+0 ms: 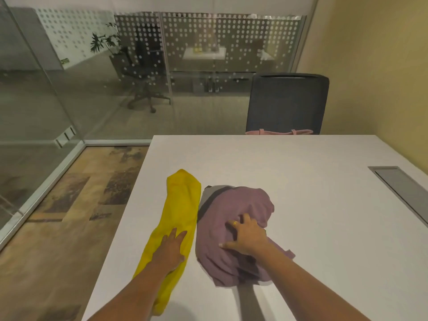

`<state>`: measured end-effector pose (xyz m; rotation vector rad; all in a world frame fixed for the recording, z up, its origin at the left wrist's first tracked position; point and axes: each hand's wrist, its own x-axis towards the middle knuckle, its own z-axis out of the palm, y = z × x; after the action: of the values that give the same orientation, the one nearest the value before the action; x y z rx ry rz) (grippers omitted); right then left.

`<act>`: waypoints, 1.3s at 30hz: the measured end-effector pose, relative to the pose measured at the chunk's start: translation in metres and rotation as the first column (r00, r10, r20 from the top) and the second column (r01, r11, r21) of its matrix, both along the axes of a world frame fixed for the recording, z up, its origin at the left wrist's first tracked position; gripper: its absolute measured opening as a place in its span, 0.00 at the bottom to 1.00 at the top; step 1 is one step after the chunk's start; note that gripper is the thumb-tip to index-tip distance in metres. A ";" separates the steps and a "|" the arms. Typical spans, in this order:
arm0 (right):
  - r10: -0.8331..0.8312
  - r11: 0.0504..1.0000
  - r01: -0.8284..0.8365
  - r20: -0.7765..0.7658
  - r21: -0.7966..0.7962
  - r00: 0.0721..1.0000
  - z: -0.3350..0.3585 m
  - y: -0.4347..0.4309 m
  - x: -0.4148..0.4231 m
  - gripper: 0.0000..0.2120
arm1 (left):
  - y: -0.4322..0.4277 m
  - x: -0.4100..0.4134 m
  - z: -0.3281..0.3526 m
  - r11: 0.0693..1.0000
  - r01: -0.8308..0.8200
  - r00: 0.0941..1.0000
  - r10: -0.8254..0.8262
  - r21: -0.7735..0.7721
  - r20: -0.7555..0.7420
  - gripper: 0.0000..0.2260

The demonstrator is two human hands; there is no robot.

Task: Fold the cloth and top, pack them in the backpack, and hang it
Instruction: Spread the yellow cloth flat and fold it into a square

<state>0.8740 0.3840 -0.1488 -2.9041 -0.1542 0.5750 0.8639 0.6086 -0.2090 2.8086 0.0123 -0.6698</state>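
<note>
A yellow cloth lies folded into a long strip near the left edge of the white table. My left hand rests flat on its near half, fingers straight. Right beside it sits a bunched mauve top with a grey and dark band at its far left. My right hand lies on top of the mauve top, fingers spread and slightly curled into the fabric. A pink backpack peeks over the far table edge, on the chair seat; most of it is hidden.
A dark office chair stands at the far side of the table. A grey cable hatch is set into the table at the right. Glass walls run along the left and back. The table's left edge drops to the floor.
</note>
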 end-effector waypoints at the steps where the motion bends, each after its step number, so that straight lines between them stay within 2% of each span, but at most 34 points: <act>1: -0.011 1.000 0.010 0.091 0.007 0.996 0.004 0.002 0.007 0.34 | 0.002 0.003 -0.002 1.000 0.007 1.000 -0.007 0.010 0.000 0.35; 3: 0.020 0.999 -0.028 0.279 0.023 0.960 0.010 0.008 0.021 0.25 | 0.001 0.009 0.001 0.997 -0.008 1.000 0.005 0.081 0.028 0.31; 5: 0.105 0.990 -0.132 0.401 0.041 0.910 0.013 0.016 0.037 0.18 | -0.008 0.013 0.009 0.989 -0.061 0.983 0.037 0.131 0.180 0.25; 7: 0.200 0.960 -0.263 0.422 0.097 0.884 0.009 0.027 0.059 0.14 | -0.021 0.019 0.017 0.997 -0.071 0.882 0.056 0.015 0.467 0.17; 9: 0.298 0.909 -0.379 0.365 0.175 0.882 0.007 0.038 0.085 0.14 | -0.032 0.029 0.017 0.977 0.057 0.792 0.081 -0.204 0.605 0.14; 11: 0.349 0.874 -0.418 0.277 0.248 0.895 0.010 0.051 0.110 0.14 | -0.044 0.033 0.018 0.932 0.181 0.812 0.039 -0.315 0.583 0.14; 14: 0.458 0.843 -0.471 0.115 0.260 0.882 0.008 0.078 0.136 0.15 | -0.059 0.036 0.004 0.870 0.400 0.807 -0.186 -0.287 0.561 0.21; 16: 0.574 0.805 -0.561 -0.018 0.191 0.818 -0.003 0.100 0.139 0.17 | -0.059 0.038 -0.010 0.879 0.359 0.872 -0.196 -0.313 0.449 0.24; 18: 0.618 0.786 -0.614 -0.124 0.076 0.776 -0.013 0.116 0.134 0.19 | -0.054 0.042 -0.018 0.856 0.383 0.867 -0.204 -0.346 0.454 0.24; 19: 0.619 0.783 -0.622 -0.111 0.010 0.777 -0.017 0.120 0.133 0.20 | -0.051 0.043 -0.018 0.847 0.413 0.845 -0.218 -0.335 0.489 0.21; 21: 0.538 0.843 -0.538 0.097 -0.028 0.838 -0.019 0.116 0.131 0.18 | -0.045 0.043 -0.015 0.861 0.409 0.795 -0.174 -0.303 0.581 0.15; 23: 0.275 0.922 -0.344 0.327 0.177 0.904 -0.019 0.099 0.132 0.13 | -0.037 0.043 -0.011 0.929 0.313 0.762 -0.121 -0.198 0.636 0.11; 24: 0.160 0.912 -0.276 0.355 0.304 0.921 -0.022 0.088 0.130 0.12 | -0.030 0.043 -0.012 0.961 0.238 0.786 -0.104 -0.144 0.609 0.15; 25: 0.119 0.895 -0.255 0.354 0.366 0.928 -0.025 0.076 0.126 0.13 | -0.021 0.043 -0.015 0.982 0.162 0.824 -0.079 -0.101 0.561 0.20; 28: 0.244 0.892 -0.355 0.364 0.280 0.899 -0.038 0.048 0.115 0.23 | -0.002 0.046 -0.025 0.998 0.063 0.896 -0.044 -0.029 0.441 0.27; 32: 0.529 0.839 -0.543 0.295 -0.040 0.796 -0.054 0.028 0.108 0.37 | -0.008 0.048 -0.026 0.998 0.030 0.911 -0.047 0.047 0.410 0.29; 34: 0.588 0.801 -0.591 0.313 -0.094 0.746 -0.060 0.018 0.106 0.38 | -0.011 0.050 -0.028 1.000 0.011 0.913 -0.019 0.022 0.408 0.29; 37: 0.625 0.770 -0.618 0.382 -0.160 0.680 -0.067 0.000 0.106 0.33 | -0.016 0.052 -0.027 1.000 0.011 0.919 -0.017 0.019 0.393 0.26; 39: 0.633 0.767 -0.613 0.387 -0.190 0.671 -0.067 -0.015 0.111 0.32 | -0.021 0.055 -0.029 1.000 0.019 0.922 -0.022 0.011 0.386 0.24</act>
<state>0.9847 0.3688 -0.2163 -2.9187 -1.2559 -0.0222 0.9194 0.5877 -0.2376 2.8992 -0.0878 -0.1074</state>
